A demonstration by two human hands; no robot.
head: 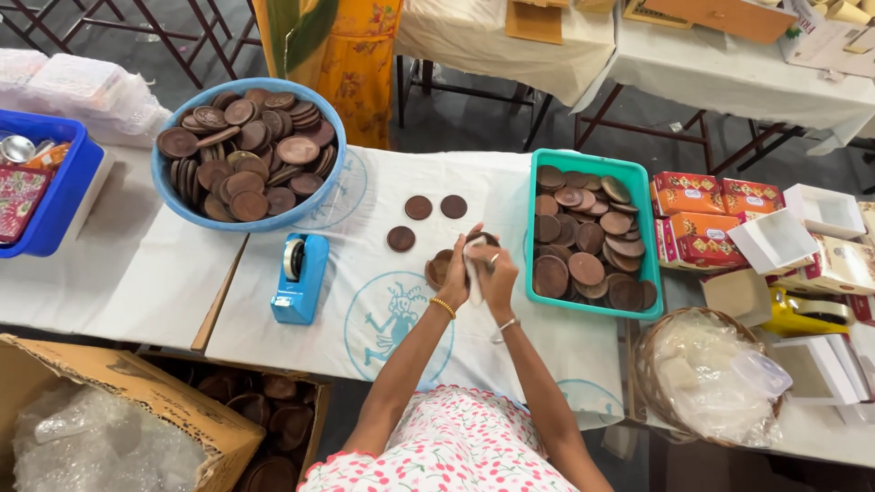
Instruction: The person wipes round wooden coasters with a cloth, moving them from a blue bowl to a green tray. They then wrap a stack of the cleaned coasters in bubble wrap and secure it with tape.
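Note:
My left hand (453,266) and my right hand (497,273) meet over the white cloth-covered table (365,219). Between them is a round brown wooden disc (480,240), gripped by the left hand, and a white cloth (473,273) pressed against it by the right hand. A short stack of brown discs (438,267) lies just left of my hands. Three single discs (418,207) rest on the table beyond them. A teal tray (594,164) full of brown discs stands to the right.
A blue round basin (173,196) heaped with discs sits at the back left, a blue tape dispenser (299,276) in front of it. Red and white boxes (697,217) and a basket of plastic bags (706,374) are at right. A cardboard box (118,401) stands lower left.

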